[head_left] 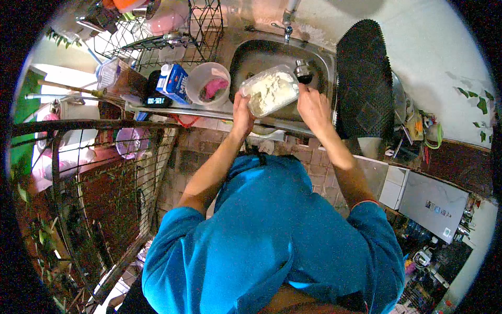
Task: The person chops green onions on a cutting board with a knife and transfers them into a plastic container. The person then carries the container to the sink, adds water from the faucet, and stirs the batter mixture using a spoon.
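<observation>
The tub [274, 109] is above the near part of the sink [253, 55], slightly tilted, with pale, lumpy stuff [272, 90] spread over much of its inside. The left hand [243, 116] is closed on the tub's left end, fingers round the side. The right hand [314, 109] is at the right end with its fingers bent; it is hard to make out whether they pinch the rim or something dark beside it.

The tub looks light, with thin clear walls that probably flex when squeezed and turn slippery if wet. The contents look soft and crumbly and would likely shift with a steep tilt, so the two short ends, held from below the rim, seem the best grip.

A dark metal piece [302, 69] sits in the sink just beyond the tub's right end, close to the right hand, and the tap [288, 34] rises at the sink's far edge. Left of the sink, the table [209, 112] carries a bowl [201, 73] with a pink cloth [215, 88], a blue carton [175, 83] and a wire rack. Right of the sink stands a tall black mat [364, 78], narrowing the room on that side
</observation>
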Motion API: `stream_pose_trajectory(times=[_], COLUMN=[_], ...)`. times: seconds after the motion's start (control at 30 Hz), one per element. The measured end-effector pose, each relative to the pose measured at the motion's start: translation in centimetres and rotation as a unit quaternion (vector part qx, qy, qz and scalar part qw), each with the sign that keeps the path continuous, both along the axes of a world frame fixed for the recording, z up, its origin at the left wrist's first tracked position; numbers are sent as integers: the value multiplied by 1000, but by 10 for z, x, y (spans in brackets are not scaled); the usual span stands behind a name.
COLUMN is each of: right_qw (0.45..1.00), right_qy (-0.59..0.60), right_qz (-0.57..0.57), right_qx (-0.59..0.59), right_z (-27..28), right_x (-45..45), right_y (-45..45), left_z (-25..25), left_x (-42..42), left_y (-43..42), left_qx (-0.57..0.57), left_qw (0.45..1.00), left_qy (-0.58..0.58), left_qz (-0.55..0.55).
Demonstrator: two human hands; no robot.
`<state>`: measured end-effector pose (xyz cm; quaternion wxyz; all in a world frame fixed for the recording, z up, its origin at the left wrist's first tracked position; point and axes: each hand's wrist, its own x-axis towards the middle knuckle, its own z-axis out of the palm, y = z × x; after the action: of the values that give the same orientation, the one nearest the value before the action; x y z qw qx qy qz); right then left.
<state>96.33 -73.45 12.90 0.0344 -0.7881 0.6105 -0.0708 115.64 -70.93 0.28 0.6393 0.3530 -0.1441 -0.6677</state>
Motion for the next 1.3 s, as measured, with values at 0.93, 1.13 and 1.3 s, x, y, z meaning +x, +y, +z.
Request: stream_pose_trajectory(times=[0.93,1.13,1.3], right_qw=[989,985,970], right_qy=[31,-65,-136], right_qz=[135,159,192], right_qx=[-46,20,64], right_z=[100,76,91], right_x=[-24,-16,-11], right_y=[40,37,49], left_z=[88,103,103], left_x=[23,20,23], left_y=[30,32,31], left_qx=[25,-4,19], left_qw=[999,998,997], left_qy=[-5,-18,-19], left_qz=[-38,-57,-78])
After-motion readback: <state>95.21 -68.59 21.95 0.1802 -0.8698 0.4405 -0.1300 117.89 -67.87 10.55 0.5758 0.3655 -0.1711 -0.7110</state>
